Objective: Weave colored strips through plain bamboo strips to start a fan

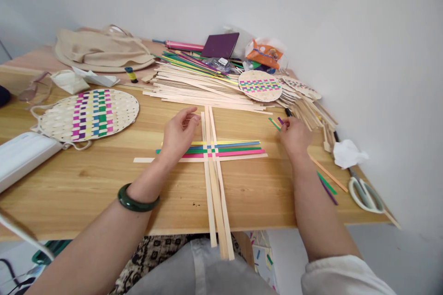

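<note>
Head view: left hand, fingers loosely curled, gap at the thumb, nothing seen in hold; woven strips, crossing just right of and below those fingertips, partly hidden by the hand; right hand, fingertips drawn together at a purple strip, firmness of hold not discernible; green strip and orange strip, ends showing beyond those fingers.
</note>
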`<state>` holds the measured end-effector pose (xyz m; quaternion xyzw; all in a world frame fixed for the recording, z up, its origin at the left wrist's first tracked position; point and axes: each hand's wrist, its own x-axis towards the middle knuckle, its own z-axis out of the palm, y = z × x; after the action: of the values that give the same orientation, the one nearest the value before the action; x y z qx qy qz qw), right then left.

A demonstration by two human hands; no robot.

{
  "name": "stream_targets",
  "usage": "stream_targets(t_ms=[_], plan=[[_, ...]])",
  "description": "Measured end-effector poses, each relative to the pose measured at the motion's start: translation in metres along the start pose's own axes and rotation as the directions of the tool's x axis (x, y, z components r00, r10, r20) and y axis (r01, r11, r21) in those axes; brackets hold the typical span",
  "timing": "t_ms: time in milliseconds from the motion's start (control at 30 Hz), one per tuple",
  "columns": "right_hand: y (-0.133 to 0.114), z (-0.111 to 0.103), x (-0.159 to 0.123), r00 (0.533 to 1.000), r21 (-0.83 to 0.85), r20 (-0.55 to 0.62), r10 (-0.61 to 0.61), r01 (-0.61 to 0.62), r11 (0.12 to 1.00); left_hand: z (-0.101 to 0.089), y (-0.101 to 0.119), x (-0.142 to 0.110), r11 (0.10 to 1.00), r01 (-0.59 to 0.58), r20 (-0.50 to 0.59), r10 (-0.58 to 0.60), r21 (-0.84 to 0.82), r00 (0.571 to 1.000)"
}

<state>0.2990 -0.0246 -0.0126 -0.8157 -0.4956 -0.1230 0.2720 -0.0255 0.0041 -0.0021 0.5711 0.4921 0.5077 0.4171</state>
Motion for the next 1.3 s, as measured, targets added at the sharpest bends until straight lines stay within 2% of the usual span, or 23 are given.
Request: stream_targets(t_ms=[433,800,967,1200,1300], plan=[[-0.022,-0.004,-0.009,0.973,0.000,0.127,-0.191,0.192,0.981,0.003,-0.002,0.001,1.000,-0.021,0.002,0.021,-0.014,1.000],[-0.024,-0.003,-0.011,0.966,0.009,0.160,-0.204,0.205,0.979,0.002,-0.002,0.000,0.999,-0.025,0.013,0.025,-0.022,1.000],[-0.025,-0.008,-0.009,0.976,-0.047,0.182,-0.121,0.131,0.990,0.002,-0.002,-0.001,1.000,-0.023,0.010,0.023,-0.017,1.000],[-0.010,-0.009,0.000,0.981,-0.103,0.176,0.081,-0.064,0.993,0.003,0.002,-0.003,1.000,-0.012,0.028,0.012,0.018,1.000],[-0.007,-0.008,0.001,0.976,-0.130,0.184,0.114,-0.091,0.987,0.003,0.003,-0.004,1.000,-0.013,0.039,0.012,0.014,0.999]])
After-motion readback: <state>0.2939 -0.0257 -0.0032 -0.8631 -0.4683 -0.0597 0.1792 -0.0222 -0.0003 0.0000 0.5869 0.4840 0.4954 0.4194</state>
